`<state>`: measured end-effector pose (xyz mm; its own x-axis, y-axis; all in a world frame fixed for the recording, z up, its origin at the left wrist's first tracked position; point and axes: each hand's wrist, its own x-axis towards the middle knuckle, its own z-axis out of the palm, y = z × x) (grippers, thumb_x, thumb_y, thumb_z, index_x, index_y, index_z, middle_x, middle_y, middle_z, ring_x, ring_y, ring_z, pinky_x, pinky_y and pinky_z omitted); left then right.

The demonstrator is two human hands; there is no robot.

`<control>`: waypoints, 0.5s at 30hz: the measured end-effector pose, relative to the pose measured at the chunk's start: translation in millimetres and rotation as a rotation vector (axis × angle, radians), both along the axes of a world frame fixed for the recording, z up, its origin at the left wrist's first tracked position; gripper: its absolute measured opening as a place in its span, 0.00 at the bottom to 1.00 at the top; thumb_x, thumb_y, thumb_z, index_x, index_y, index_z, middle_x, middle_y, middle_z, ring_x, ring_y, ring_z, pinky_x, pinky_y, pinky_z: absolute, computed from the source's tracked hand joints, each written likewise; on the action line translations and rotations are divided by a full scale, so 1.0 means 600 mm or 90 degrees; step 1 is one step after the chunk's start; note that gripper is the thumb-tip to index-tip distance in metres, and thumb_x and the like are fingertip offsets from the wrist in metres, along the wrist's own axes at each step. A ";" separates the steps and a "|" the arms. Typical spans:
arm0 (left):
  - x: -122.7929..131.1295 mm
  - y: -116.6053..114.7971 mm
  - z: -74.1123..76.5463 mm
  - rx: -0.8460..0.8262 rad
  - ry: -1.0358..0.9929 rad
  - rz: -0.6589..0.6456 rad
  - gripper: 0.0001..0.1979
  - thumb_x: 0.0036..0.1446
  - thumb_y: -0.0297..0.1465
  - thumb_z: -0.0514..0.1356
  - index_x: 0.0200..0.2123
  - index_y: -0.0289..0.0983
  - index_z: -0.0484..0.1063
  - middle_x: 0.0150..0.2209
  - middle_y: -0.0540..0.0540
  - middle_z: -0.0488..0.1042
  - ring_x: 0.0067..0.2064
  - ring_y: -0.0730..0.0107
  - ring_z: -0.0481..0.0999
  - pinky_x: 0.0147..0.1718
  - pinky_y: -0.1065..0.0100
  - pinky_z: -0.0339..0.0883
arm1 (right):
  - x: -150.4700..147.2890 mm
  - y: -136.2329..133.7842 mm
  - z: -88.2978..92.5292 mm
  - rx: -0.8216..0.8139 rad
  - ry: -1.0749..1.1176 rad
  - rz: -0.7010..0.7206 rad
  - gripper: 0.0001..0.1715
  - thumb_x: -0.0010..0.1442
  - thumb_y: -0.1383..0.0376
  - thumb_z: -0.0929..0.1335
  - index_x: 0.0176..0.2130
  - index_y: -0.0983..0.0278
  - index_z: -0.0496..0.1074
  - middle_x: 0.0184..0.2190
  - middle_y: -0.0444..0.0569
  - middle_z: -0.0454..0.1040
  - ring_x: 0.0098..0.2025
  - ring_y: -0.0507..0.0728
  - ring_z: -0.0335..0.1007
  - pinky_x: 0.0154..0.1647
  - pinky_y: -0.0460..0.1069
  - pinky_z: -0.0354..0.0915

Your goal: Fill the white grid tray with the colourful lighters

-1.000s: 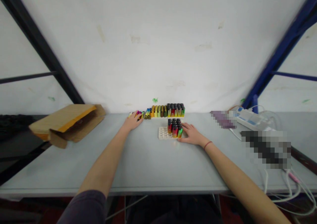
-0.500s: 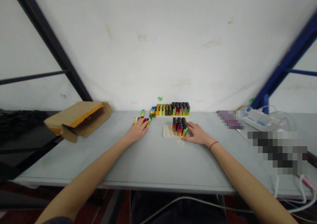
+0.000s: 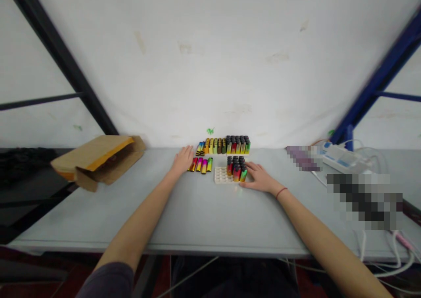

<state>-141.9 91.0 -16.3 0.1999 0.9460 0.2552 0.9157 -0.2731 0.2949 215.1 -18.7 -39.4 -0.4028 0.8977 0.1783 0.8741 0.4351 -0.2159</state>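
Observation:
My left hand point(image 3: 183, 159) lies low over the table with its fingers stretched out, holding nothing that I can see; what is under the palm is hidden. Just right of it, several shiny coloured lighter casings point(image 3: 204, 166) lie loose in a rough row. My right hand point(image 3: 261, 178) rests on the table with thumb and fingers apart, against the right end of a white holed tray point(image 3: 224, 175). Black-topped lighters point(image 3: 237, 168) stand upright in the tray's right part. Holes show in its left part.
Behind, a block of black-topped lighters point(image 3: 238, 144) stands beside upright yellow and dark casings point(image 3: 215, 145); blue-yellow casings point(image 3: 200, 149) lie at their left. An opened brown paper package point(image 3: 95, 157) lies far left. A power strip point(image 3: 342, 157) with cables is at right.
My left hand has moved back and slightly left, uncovering the row of loose casings, which now lies farther right. My right hand stays by the tray. The view has shifted slightly.

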 end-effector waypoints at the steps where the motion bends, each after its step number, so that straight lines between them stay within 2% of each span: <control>1: -0.015 0.017 0.001 -0.022 0.005 -0.011 0.24 0.70 0.34 0.42 0.61 0.33 0.67 0.68 0.31 0.63 0.69 0.49 0.60 0.64 0.41 0.58 | 0.000 0.000 0.000 0.001 0.001 0.000 0.51 0.60 0.35 0.66 0.68 0.63 0.64 0.70 0.64 0.59 0.70 0.73 0.54 0.68 0.68 0.51; 4: -0.059 0.042 -0.003 -0.030 0.012 -0.063 0.20 0.68 0.33 0.45 0.51 0.33 0.73 0.60 0.33 0.72 0.64 0.56 0.68 0.65 0.53 0.61 | -0.001 -0.001 0.000 0.003 -0.001 0.002 0.51 0.60 0.34 0.65 0.68 0.64 0.63 0.70 0.64 0.59 0.70 0.73 0.54 0.68 0.68 0.52; 7: -0.091 0.029 -0.014 0.001 0.004 -0.090 0.21 0.67 0.34 0.44 0.46 0.32 0.74 0.58 0.32 0.73 0.63 0.58 0.70 0.67 0.58 0.58 | -0.001 -0.002 0.002 0.005 -0.007 0.002 0.52 0.60 0.34 0.65 0.68 0.65 0.64 0.69 0.65 0.60 0.70 0.73 0.55 0.68 0.67 0.52; 11: -0.107 -0.011 -0.026 0.050 -0.017 -0.130 0.23 0.66 0.36 0.42 0.52 0.34 0.72 0.59 0.36 0.74 0.62 0.59 0.72 0.66 0.57 0.61 | -0.002 -0.004 0.004 0.007 -0.010 -0.001 0.53 0.60 0.34 0.65 0.68 0.67 0.64 0.69 0.66 0.61 0.70 0.73 0.55 0.69 0.66 0.52; 15: -0.090 -0.042 -0.023 0.067 -0.018 -0.191 0.24 0.67 0.41 0.45 0.55 0.36 0.71 0.57 0.37 0.75 0.59 0.57 0.74 0.62 0.54 0.65 | -0.001 -0.004 0.004 0.007 -0.003 0.006 0.52 0.60 0.35 0.65 0.68 0.65 0.63 0.69 0.64 0.61 0.69 0.74 0.55 0.68 0.67 0.53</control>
<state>-195.8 66.0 -30.3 0.4568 0.8142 0.3584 0.7817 -0.5597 0.2750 214.6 -21.1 -37.2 -0.4114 0.8923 0.1859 0.8713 0.4449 -0.2070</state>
